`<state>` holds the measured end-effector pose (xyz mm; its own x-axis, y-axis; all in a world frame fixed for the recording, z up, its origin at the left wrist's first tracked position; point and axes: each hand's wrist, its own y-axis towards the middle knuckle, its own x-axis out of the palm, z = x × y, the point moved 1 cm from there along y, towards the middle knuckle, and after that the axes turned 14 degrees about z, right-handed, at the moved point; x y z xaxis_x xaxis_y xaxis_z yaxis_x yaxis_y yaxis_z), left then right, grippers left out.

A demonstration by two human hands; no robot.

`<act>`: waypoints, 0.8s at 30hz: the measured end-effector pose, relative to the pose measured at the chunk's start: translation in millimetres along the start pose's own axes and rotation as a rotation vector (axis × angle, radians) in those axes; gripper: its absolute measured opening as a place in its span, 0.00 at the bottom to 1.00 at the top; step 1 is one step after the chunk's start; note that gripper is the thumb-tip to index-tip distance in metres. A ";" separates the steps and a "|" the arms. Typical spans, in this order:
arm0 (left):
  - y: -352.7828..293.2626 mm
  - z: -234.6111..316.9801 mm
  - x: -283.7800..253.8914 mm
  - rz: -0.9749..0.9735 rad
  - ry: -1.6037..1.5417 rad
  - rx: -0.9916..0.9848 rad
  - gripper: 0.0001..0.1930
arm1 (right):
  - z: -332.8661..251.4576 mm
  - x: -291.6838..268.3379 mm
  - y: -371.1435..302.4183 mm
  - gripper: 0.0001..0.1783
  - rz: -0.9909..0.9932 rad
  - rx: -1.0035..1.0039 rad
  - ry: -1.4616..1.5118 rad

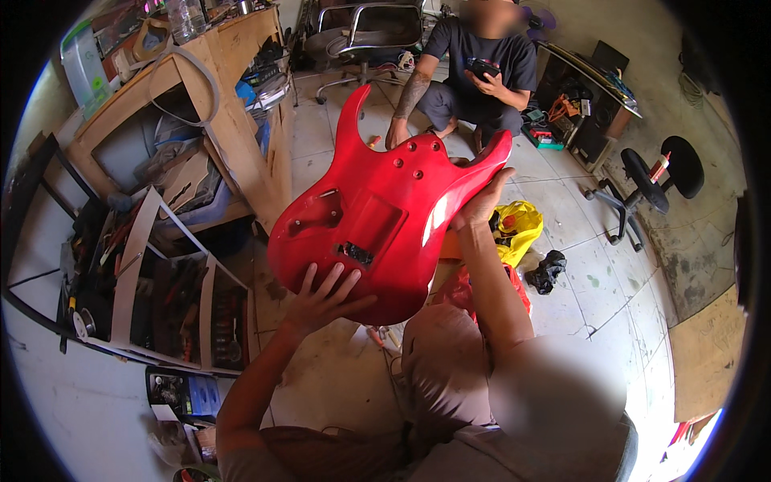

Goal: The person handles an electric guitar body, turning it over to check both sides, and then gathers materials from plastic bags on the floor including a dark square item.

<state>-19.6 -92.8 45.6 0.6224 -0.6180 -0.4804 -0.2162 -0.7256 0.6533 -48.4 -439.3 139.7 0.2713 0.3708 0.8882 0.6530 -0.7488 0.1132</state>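
Observation:
A glossy red electric guitar body (377, 217) is held up in front of me, its back side with several screw holes and recessed cavities showing. My left hand (325, 299) holds its lower end, fingers spread across the red surface. At the upper right, my right hand (484, 201) grips the edge by one horn; part of its fingers is hidden behind the body. Metal parts show inside a rectangular opening close to my left fingertips.
Opposite me a person (482, 76) crouches, holding a dark device. Wooden shelving (257, 120) and a tool rack (169, 281) stand at left. Yellow (518, 229) and black (546, 271) plastic bags lie on the tiled floor. A small wheeled chair (642, 181) is at right.

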 end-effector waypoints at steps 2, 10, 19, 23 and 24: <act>0.2 1.3 1.2 0.006 -0.008 -0.007 0.31 | 0.4 -2.9 3.8 0.48 0.008 0.007 0.000; -2.2 1.0 4.8 0.028 -0.015 -0.020 0.29 | 0.5 -0.8 1.2 0.49 0.054 0.025 -0.020; -3.3 0.1 5.8 0.008 -0.012 -0.006 0.30 | 0.8 -2.2 2.1 0.48 0.063 0.034 -0.019; -5.9 -0.2 5.9 -0.012 -0.017 0.002 0.31 | 1.9 -2.9 2.6 0.48 0.054 0.041 -0.020; -6.4 -0.1 5.9 -0.011 -0.017 0.001 0.31 | 2.4 -2.9 2.5 0.48 0.052 0.037 -0.024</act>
<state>-14.5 -91.7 38.7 0.6116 -0.6148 -0.4980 -0.2097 -0.7328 0.6473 -45.8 -440.9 136.4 0.3222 0.3454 0.8814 0.6628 -0.7471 0.0504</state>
